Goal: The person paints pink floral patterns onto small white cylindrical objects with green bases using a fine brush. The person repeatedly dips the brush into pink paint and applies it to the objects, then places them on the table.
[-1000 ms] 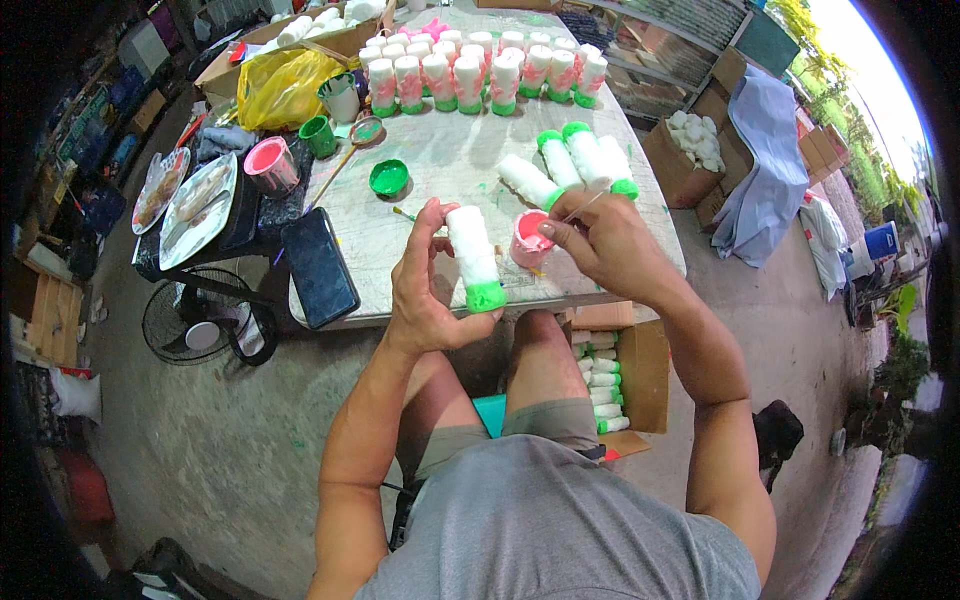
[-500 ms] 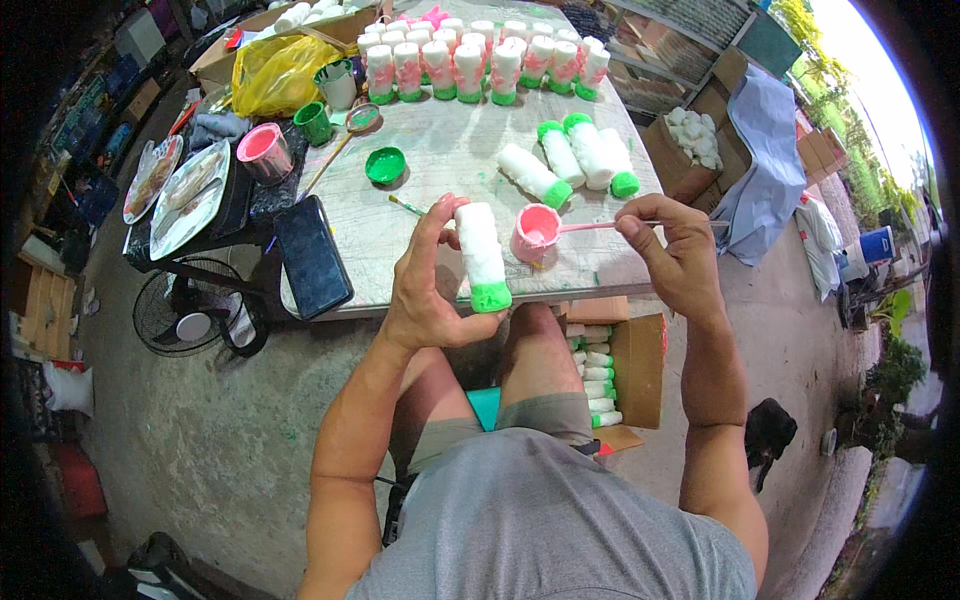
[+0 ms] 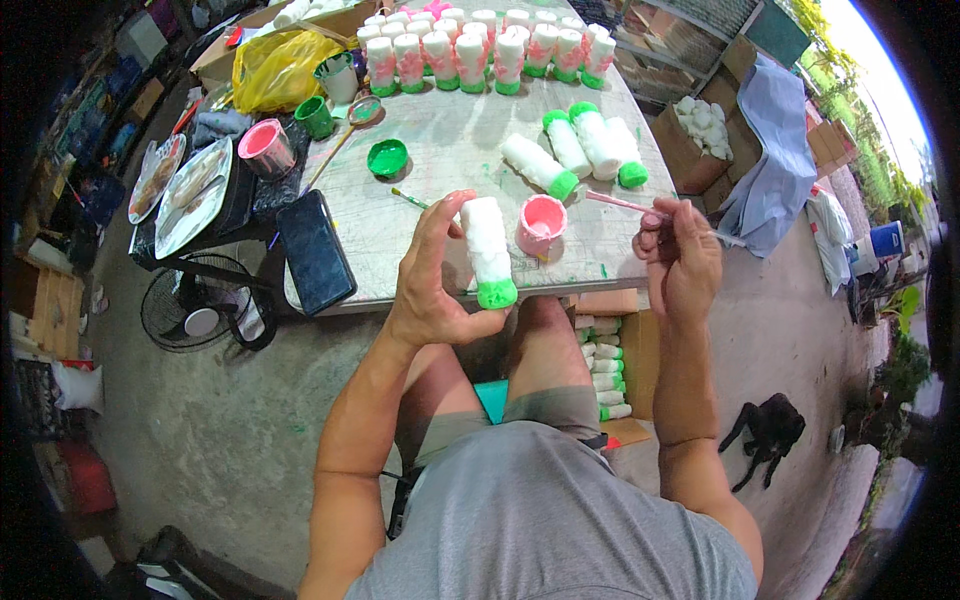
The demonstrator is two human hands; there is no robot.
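My left hand [image 3: 428, 275] grips a white, bumpy cylinder [image 3: 485, 240] by its two ends, thumb at the green-painted end and fingers at the white top. In my right hand [image 3: 685, 255] is a thin paintbrush [image 3: 628, 203], its pink-coated tip pointing left, clear of any surface. Between the hands stands a small cup of pink paint [image 3: 541, 222] on the table. Just beyond it lie several white cylinders with green ends [image 3: 540, 165]. A second brush [image 3: 408, 198] lies partly behind my left fingers.
Rows of white, pink and green cylinders [image 3: 470, 62] stand at the table's far end. Left are a phone [image 3: 315, 250], a green paint lid [image 3: 387, 158], a pink paint can [image 3: 266, 148] and plates [image 3: 190, 200]. A fan [image 3: 200, 310], a box of cylinders [image 3: 640, 370] and a black dog [image 3: 768, 435] are below.
The paintbrush has come out of the pink cup and moved right, with my right hand turning it upward. My left hand keeps hold of the cylinder. More of the dog shows.
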